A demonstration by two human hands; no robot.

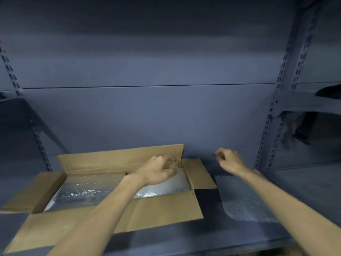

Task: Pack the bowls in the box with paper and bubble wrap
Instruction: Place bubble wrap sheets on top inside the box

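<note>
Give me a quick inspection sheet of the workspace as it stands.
Surface: grey metal shelf, dim light.
Job's things: open cardboard box, flaps out, bubble wrap covering its contents; no bowls or paper visible.
Clutter: loose bubble wrap sheet right of the box.
Grips: left hand on the wrap inside the box; right hand raised past the box, fingers curled, hold unclear.
Cables: nothing seen.
Surroundings: slotted shelf uprights, grey back panel.
</note>
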